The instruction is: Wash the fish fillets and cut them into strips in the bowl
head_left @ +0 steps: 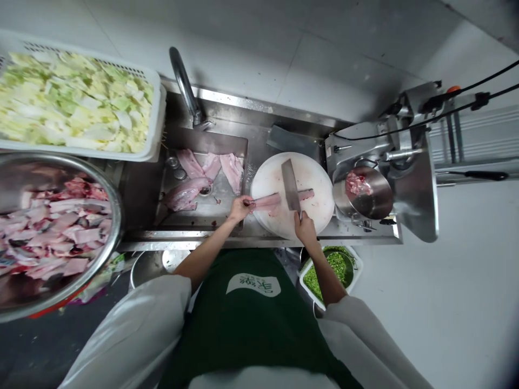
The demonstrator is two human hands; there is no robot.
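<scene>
A long pink fish fillet (266, 203) lies across the round white cutting board (320, 216). My left hand (240, 208) is closed on the fillet's left end, at the board's left edge. In my right hand (305, 227) is the handle of a cleaver (290, 183). Its broad blade lies over the fillet and hides part of it; the fillet's darker right end (306, 194) shows beyond the blade. Whether the blade touches the board I cannot tell. Several more fillets (187, 193) rest in the sink (227, 219) to the left.
Left stand a basket (156, 116) of chopped cabbage and a large metal bowl (115, 216) of fish pieces. A faucet (184, 81) rises behind the sink. Right of the board are a steel pot (379, 197) with meat and a slicing machine (421, 189). Chopped greens (334, 267) sit below.
</scene>
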